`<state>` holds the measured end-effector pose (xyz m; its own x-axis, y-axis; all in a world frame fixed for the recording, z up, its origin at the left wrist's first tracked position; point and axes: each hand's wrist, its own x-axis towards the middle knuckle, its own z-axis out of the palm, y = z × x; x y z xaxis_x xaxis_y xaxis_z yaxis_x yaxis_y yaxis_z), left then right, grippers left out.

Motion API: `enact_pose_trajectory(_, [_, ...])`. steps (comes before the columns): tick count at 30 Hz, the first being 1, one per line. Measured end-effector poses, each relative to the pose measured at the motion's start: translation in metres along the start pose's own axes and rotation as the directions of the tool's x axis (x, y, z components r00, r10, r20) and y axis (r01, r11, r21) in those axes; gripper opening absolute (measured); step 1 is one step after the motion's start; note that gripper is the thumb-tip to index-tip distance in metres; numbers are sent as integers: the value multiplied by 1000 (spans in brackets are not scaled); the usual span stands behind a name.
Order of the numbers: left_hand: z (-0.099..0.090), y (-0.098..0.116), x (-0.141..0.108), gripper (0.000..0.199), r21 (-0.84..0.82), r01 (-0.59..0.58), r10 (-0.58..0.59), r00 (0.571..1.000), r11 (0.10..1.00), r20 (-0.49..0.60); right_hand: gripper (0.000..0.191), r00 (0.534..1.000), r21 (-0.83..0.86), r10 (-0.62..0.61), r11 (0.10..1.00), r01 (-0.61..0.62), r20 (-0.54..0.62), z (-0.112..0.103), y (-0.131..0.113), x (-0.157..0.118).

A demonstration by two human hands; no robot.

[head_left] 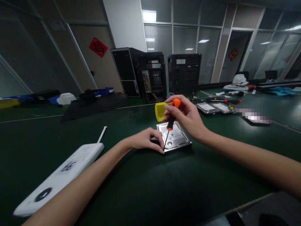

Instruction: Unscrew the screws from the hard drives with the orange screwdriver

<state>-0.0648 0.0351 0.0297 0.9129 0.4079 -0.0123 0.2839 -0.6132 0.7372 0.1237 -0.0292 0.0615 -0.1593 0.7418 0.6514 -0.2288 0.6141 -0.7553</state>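
A silver hard drive (176,135) lies flat on the dark green table (131,182). My right hand (185,116) is closed round the orange and black handle of a screwdriver (171,121), held slanting above the drive. The thin shaft reaches down to the drive's near left corner. My left hand (150,139) rests at the drive's left side, its fingers curled, with thumb and a fingertip beside the screwdriver's tip at that corner. Just behind the drive, partly hidden by my right hand, stands a yellow open container (160,112).
A white flat device (61,175) marked 39 lies at the left under my left forearm. Black computer cases (127,72) stand at the back. More hard drives (207,108) and screwdrivers (231,101) lie at the right. A black mat (91,105) is at the back left.
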Motion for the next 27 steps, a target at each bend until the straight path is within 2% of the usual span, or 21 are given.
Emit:
enact_pose_trajectory(11, [-1,1,0,11,2,21,-21,1000,1000,18,25,998,-34,-60,998,61,29,3,-4,-1])
enact_pose_trajectory(16, [-1,0,-1,9,-15,-13,13,1000,1000,22,22,998,-32,-59,998,60,19,0,-5,-4])
enact_pose_trajectory(21, [-1,-1,-1,11,-13,2,-2,1000,1000,25,22,998,-41,-57,997,59,36,-1,-2,-8])
enact_pose_trajectory(27, [0,-2,0,10,4,1,-1,1000,1000,24,20,993,-23,-111,994,111,29,-1,0,-10])
